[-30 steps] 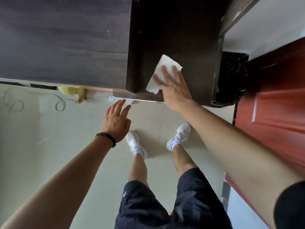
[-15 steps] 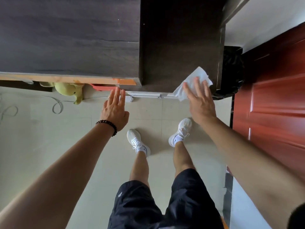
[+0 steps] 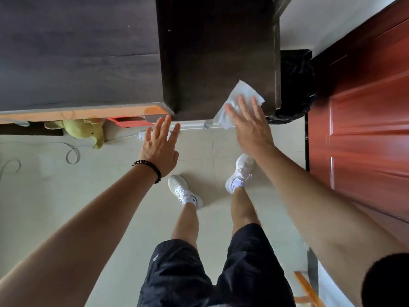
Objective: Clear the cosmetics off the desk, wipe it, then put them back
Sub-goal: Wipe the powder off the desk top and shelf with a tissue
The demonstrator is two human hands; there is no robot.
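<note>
Your right hand (image 3: 250,129) presses a white tissue (image 3: 240,94) flat with straight fingers on the dark desk (image 3: 217,52) near its front right corner, one end over the edge, while your left hand (image 3: 160,145) hovers by the desk's front edge, fingers spread, holding nothing.

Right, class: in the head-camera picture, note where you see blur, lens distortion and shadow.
Head view: the right hand and the white cloth under it are smeared by motion; the wide lens swells both forearms toward the bottom corners; a soft shadow lies on the floor by the shoes.
</note>
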